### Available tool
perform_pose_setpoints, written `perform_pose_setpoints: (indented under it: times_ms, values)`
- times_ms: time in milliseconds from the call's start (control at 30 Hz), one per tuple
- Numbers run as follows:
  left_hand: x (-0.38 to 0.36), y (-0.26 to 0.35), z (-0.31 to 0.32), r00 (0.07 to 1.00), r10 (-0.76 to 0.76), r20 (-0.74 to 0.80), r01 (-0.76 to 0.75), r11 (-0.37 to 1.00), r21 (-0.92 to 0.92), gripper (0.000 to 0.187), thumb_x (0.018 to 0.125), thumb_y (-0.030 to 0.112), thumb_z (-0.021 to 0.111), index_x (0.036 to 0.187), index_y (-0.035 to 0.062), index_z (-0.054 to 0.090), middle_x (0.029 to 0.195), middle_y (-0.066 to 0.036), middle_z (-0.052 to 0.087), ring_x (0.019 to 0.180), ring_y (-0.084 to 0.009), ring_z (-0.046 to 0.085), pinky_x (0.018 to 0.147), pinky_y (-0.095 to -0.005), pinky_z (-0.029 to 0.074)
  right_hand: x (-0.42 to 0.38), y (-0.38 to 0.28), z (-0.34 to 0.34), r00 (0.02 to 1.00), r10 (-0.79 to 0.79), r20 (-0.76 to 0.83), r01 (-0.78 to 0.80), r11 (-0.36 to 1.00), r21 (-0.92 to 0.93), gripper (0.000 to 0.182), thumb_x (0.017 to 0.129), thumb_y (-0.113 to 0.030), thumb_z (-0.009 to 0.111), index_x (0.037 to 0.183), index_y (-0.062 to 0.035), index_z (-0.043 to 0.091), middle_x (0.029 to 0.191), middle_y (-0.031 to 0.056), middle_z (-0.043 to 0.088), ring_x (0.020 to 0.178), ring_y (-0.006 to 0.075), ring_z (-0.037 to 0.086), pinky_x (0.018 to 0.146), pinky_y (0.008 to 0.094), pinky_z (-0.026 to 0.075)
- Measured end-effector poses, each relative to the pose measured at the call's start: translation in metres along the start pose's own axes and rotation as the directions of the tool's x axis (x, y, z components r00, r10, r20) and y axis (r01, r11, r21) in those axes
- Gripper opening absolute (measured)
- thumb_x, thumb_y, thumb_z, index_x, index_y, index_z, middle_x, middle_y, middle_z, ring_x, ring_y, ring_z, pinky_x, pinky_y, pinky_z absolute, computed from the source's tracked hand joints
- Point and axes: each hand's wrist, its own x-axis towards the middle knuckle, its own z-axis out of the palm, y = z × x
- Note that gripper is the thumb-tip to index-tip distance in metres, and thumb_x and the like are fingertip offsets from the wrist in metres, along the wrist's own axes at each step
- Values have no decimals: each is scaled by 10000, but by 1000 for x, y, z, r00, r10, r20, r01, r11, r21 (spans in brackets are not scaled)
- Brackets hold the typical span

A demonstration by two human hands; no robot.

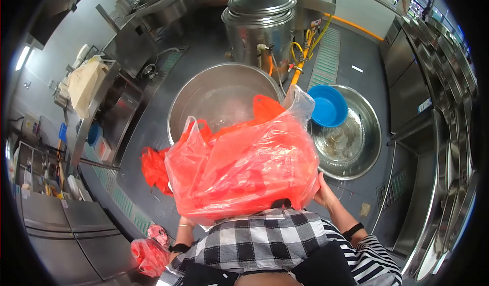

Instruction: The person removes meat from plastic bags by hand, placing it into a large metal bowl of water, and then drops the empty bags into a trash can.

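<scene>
A large bulging bag, red plastic inside a clear plastic bag point(249, 169), is held up against my checked apron. Its contents are hidden. My right hand point(324, 192) grips the lower right side of the bag, its fingers partly behind the plastic. At the lower left, my left hand point(185, 222) goes under the bag, and its fingers are out of sight. Just beyond the bag stands a wide steel tub point(196, 90), partly covered by it. A crumpled red bag point(154, 169) is on the floor left of the tub.
A blue basin point(327, 106) sits in a wide steel bowl point(369, 143) on the right. Behind the tub stands a lidded steel pot point(260, 29) beside yellow gas pipes point(304, 57). More red bags point(150, 257) lie lower left. Steel shelving point(433, 159) lines the right; a person point(406, 1) is far off.
</scene>
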Motion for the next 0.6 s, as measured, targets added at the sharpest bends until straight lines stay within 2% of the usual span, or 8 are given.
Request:
perform_pose_setpoints:
  times_ms: [100, 167, 433, 500, 533, 567, 600]
  values:
    - [5, -15, 18, 999, -31, -29, 26, 988, -155, 620, 826, 487, 359, 1261, 56, 258, 1285, -94, 306, 1167, -249, 305, 912, -406, 336, -2, 2, 1, 998, -68, -13, 67, 997, -39, 625, 816, -541, 271, 1268, -108, 266, 1279, 66, 335, 1172, 230, 322, 950, 412, 280]
    - [0, -17, 25, 998, -40, -43, 30, 977, -211, 620, 826, 488, 356, 1260, 56, 259, 1284, -94, 308, 1167, -250, 306, 913, -408, 335, -4, 2, -1, 999, -45, -21, 45, 999, -4, 597, 829, -508, 294, 1290, -137, 216, 1303, 70, 292, 1190, 235, 291, 953, 425, 271]
    - [-34, -23, 31, 978, -168, -127, 117, 936, -332, 620, 826, 496, 345, 1259, 60, 261, 1281, -93, 312, 1165, -253, 308, 916, -414, 332, -25, 5, 7, 980, 103, -172, -114, 992, -60, 642, 813, -556, 263, 1286, -123, 224, 1302, 81, 293, 1178, 238, 311, 933, 427, 300]
    - [-42, -26, 30, 967, -211, -145, 149, 924, -351, 620, 826, 498, 342, 1258, 61, 261, 1280, -93, 313, 1165, -253, 309, 917, -416, 331, -31, 4, 15, 970, 115, -213, -139, 985, -100, 662, 804, -564, 295, 1285, -115, 223, 1300, 86, 293, 1163, 245, 331, 922, 425, 311]
    - [-46, -27, 30, 961, -230, -152, 164, 919, -357, 620, 826, 499, 340, 1258, 61, 261, 1279, -93, 314, 1164, -253, 309, 917, -417, 330, -36, 3, 20, 934, 161, -320, -190, 980, -62, 645, 802, -536, 352, 1265, -95, 265, 1276, 87, 331, 1139, 241, 360, 915, 413, 323]
    - [-48, -26, 31, 955, -248, -162, 178, 917, -358, 620, 826, 499, 339, 1258, 62, 262, 1279, -93, 315, 1164, -254, 310, 917, -417, 330, -38, 8, 16, 928, 172, -332, -204, 977, -65, 645, 802, -536, 352, 1265, -95, 265, 1276, 87, 331, 1139, 241, 360, 915, 413, 323]
    - [-50, -28, 31, 950, -264, -165, 190, 911, -366, 619, 826, 500, 338, 1258, 62, 262, 1279, -93, 315, 1164, -254, 310, 918, -418, 329, -41, 14, 10, 921, 148, -361, -172, 985, -34, 604, 803, -495, 388, 1243, -92, 297, 1248, 90, 365, 1114, 239, 387, 907, 411, 339]
